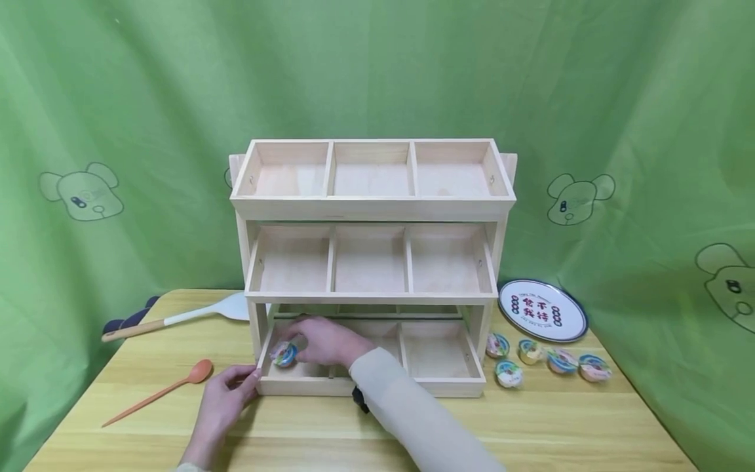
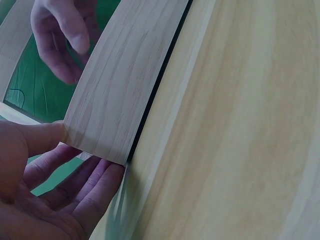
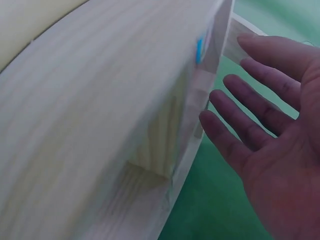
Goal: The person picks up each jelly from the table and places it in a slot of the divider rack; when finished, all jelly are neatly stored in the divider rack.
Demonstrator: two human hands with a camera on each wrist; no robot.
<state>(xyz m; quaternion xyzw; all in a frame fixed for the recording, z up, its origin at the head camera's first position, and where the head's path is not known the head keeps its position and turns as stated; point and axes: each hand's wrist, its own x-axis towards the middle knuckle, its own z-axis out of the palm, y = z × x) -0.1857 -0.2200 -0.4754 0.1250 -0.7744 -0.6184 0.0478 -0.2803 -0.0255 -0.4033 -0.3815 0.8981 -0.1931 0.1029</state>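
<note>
A cup sits lid upward in the bottom-left compartment of a shelf stretching left to right, the right hand released just beside it, the left hand pinching the shelf's front corner

pale three-tiered wooden rack, matt and finely grained, yellow-brown wood-grain tabletop, smooth, green cloth curtain, softly creased, small round blue-and-pink plastic cup, glossy, round white dark-rimmed plate, smooth
</note>
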